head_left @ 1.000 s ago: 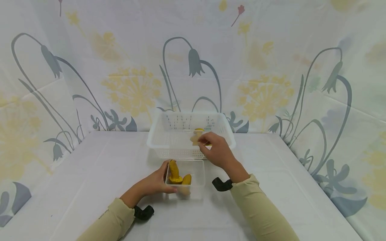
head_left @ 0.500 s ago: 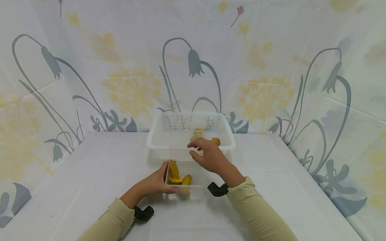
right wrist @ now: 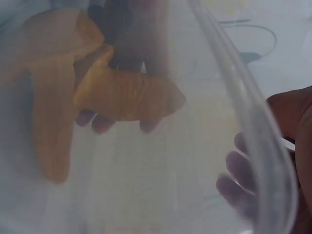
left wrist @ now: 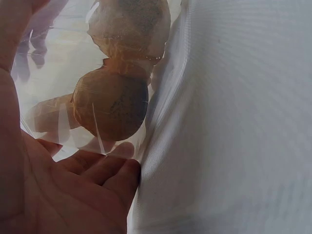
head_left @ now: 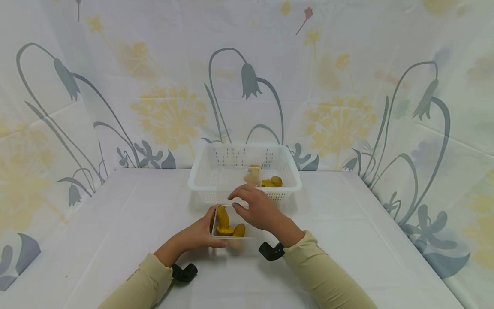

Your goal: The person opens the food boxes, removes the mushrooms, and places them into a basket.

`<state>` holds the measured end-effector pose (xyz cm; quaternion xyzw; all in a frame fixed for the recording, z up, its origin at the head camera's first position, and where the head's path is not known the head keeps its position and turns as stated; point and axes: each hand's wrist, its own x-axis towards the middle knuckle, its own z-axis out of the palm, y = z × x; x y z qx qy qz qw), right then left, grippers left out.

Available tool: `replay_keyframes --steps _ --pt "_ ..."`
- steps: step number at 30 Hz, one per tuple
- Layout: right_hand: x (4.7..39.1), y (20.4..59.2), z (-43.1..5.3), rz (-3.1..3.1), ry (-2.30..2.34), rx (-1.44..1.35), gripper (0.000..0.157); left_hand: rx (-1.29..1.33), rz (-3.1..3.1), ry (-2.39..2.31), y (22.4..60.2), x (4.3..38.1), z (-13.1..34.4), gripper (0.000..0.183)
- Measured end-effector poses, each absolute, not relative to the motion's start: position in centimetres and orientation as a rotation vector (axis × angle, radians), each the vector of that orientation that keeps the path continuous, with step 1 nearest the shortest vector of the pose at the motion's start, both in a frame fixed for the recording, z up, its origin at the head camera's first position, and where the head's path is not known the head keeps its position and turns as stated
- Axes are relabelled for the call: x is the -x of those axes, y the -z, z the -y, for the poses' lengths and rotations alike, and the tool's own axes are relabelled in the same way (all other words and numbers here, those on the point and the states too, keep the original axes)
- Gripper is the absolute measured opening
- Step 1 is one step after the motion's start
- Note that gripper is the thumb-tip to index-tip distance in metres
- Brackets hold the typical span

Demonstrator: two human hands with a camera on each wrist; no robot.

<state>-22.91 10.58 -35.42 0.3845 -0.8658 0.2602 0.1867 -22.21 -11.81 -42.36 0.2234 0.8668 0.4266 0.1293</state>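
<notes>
A clear plastic box stands near the table's middle, its clear lid raised at the back. Inside lie yellow-brown mushrooms, one leaning upright against the left side; their round caps show through the plastic in the left wrist view. My left hand grips the box's left side, thumb at the front, fingers behind. Over the box's back right part hovers my right hand, fingers loosely bent with nothing between them. In the right wrist view, its fingertips show through the clear plastic.
Behind the box stands a white perforated basket with several mushrooms in its right half. A flower-printed cloth hangs at the back. Black curved pieces sit at both wrists.
My right hand has moved left and toward me, from the basket's front to above the box, uncovering the mushrooms in the basket's right half. My left hand and the box have stayed put.
</notes>
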Motion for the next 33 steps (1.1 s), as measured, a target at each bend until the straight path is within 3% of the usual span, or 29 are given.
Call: replay_keyframes --steps 14,25,33 --pt "22.1 36.8 -8.4 2.418 -0.634 -1.21 0.014 -0.726 -2.488 -1.273 42.3 22.2 12.0 0.104" --pt "22.0 36.9 -8.3 2.619 -0.537 -1.205 0.033 -0.721 -2.494 -1.261 42.1 22.2 11.9 0.108" --pt "21.9 36.8 -8.3 2.658 -0.513 -1.23 0.034 -0.716 -2.475 -1.275 42.3 22.2 12.0 0.104"
